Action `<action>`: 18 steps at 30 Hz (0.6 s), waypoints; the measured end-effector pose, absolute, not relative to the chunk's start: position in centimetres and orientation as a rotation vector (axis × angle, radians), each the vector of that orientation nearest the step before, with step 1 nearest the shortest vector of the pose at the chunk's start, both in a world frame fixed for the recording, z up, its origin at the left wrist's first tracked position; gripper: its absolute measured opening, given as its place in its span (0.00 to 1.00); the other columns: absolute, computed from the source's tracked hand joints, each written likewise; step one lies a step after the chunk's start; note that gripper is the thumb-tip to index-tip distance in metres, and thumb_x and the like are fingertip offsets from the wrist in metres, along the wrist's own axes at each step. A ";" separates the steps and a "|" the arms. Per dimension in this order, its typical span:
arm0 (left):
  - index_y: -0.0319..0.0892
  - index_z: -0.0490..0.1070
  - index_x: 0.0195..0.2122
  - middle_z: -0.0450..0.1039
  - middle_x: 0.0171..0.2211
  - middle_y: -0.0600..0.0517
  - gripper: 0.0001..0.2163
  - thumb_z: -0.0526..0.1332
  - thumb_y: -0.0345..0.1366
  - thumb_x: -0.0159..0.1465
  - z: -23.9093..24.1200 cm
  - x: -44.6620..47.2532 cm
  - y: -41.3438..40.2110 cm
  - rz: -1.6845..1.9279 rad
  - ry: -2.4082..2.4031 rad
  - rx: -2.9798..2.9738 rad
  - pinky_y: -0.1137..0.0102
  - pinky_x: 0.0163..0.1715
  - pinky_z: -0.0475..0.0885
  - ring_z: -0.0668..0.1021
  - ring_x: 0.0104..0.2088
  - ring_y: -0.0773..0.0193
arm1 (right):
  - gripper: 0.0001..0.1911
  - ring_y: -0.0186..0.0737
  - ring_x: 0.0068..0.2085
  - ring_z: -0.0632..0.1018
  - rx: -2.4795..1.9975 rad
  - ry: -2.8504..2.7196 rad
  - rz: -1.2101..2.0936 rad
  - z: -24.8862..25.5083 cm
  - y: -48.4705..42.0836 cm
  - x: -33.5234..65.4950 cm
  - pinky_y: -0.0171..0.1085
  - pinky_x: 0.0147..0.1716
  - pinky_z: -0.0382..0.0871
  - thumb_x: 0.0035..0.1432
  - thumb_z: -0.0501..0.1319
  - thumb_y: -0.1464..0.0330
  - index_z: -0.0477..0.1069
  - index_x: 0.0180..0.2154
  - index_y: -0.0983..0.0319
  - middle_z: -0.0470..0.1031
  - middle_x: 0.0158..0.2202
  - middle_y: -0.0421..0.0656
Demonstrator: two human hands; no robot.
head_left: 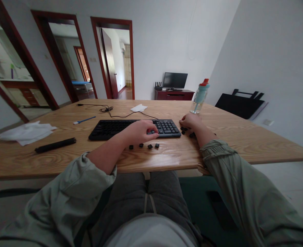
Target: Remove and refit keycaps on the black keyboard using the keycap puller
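Pale walls with dark red door frames (133, 61) stand beyond a wood-grained table (246, 140); at its left lies crumpled white paper (28, 133), with a black rod (56, 145) on its near side, then a small blue brush (84, 120) and, farther back, a coiled cable (106, 109); next comes the black keyboard (110, 128), its long axis running left to right, roughly along the table's near edge; folded white paper (139, 108) lies beyond it.

The left hand (142, 131) is over the keyboard's right half — the nearer of the two hands to it; its fingers curl toward the thumb beside the number pad (169, 128), though whether they pinch anything I cannot tell; four loose keycaps (150, 146) sit apart in a rough row just on the near side of that hand, on the strip between the keyboard's front and the table's near edge.

The right hand (191, 121) is just past the keyboard's right end, fingers bent and pointing left; I cannot tell whether they are clamped on something; a small keycap cluster (192, 135) lies just on its near side, partly hidden by the wrist; a clear bottle (200, 97) stands close behind, narrowing the room that way, while the tabletop runs on rightward to its slanting edge.
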State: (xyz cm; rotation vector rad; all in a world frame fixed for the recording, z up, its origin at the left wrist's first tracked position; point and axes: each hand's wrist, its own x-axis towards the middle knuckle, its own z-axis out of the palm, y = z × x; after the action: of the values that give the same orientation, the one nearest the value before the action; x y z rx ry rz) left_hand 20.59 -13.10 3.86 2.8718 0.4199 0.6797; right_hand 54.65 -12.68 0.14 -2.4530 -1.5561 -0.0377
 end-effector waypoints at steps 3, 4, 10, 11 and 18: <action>0.42 0.81 0.37 0.74 0.30 0.51 0.09 0.62 0.39 0.64 3.9 20.4 -12.8 0.740 0.424 2.862 0.70 0.33 0.68 0.75 0.30 0.64 | 0.11 0.59 0.45 0.79 -2.456 -1.511 -0.056 0.4 -12.8 54.2 0.50 0.44 0.69 0.53 0.66 0.65 0.82 0.35 0.65 0.80 0.39 0.58; 0.41 0.80 0.37 0.74 0.30 0.51 0.09 0.62 0.38 0.64 3.9 20.3 -12.8 0.757 0.422 2.863 0.70 0.33 0.68 0.75 0.31 0.64 | 0.11 0.59 0.44 0.79 -2.435 -1.518 -0.043 0.6 -12.8 54.0 0.49 0.44 0.69 0.54 0.66 0.65 0.82 0.35 0.66 0.80 0.39 0.59; 0.41 0.78 0.46 0.73 0.31 0.52 0.12 0.64 0.38 0.63 3.5 21.0 -12.3 1.032 0.443 2.843 0.69 0.35 0.68 0.74 0.32 0.64 | 0.25 0.39 0.35 0.75 -1.811 -1.698 0.370 2.5 -14.1 50.6 0.36 0.35 0.68 0.62 0.59 0.50 0.79 0.45 0.64 0.79 0.36 0.48; 0.41 0.78 0.48 0.73 0.31 0.52 0.14 0.65 0.38 0.63 3.4 21.3 -12.2 1.092 0.448 2.834 0.69 0.35 0.68 0.74 0.32 0.64 | 0.27 0.37 0.32 0.73 -1.585 -1.704 0.543 2.7 -14.4 49.8 0.35 0.33 0.67 0.61 0.60 0.47 0.79 0.44 0.64 0.77 0.33 0.46; 0.42 0.74 0.55 0.77 0.36 0.51 0.20 0.68 0.39 0.62 2.9 23.2 -11.9 1.269 0.514 2.762 0.67 0.40 0.71 0.76 0.36 0.62 | 0.26 0.30 0.24 0.62 -1.080 -1.547 1.155 2.8 -15.6 46.5 0.32 0.24 0.54 0.49 0.71 0.48 0.75 0.35 0.65 0.61 0.21 0.34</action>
State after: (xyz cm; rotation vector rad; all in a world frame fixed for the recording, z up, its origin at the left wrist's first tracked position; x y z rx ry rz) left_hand 23.25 -11.87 2.95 2.7623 0.5142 1.2692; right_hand 46.52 -15.63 2.84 -1.0800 -1.5472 1.1549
